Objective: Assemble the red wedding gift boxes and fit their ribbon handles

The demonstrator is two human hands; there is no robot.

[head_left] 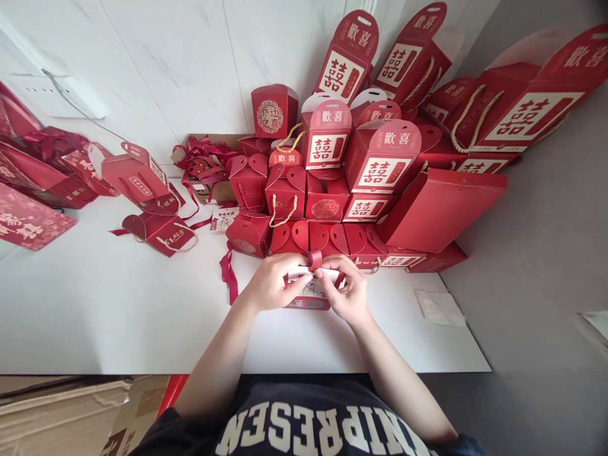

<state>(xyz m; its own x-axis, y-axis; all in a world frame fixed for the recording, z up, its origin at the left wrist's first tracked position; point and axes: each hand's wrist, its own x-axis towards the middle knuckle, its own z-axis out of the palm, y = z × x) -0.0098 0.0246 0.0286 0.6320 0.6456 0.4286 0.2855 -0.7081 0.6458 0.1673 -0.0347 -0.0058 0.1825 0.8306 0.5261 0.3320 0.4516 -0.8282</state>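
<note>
A small red gift box [306,304] with a printed white face sits on the white table near the middle of the head view, between my hands. Over its top stands a loop of red ribbon [315,258]. My left hand [278,283] is closed at the box's left side, thumb and fingers pinching the ribbon. From the right, my right hand [346,291] also pinches the ribbon at its centre, thumb against index finger. The fingers hide part of the box top and the ribbon's crossing.
Stacked red gift boxes [327,190] stand right behind my hands. A cardboard box of ribbons [204,158] is at the back left. A loose ribbon [229,275] and a tipped box with rope handles [166,233] lie left. A white tissue pack [439,307] lies right.
</note>
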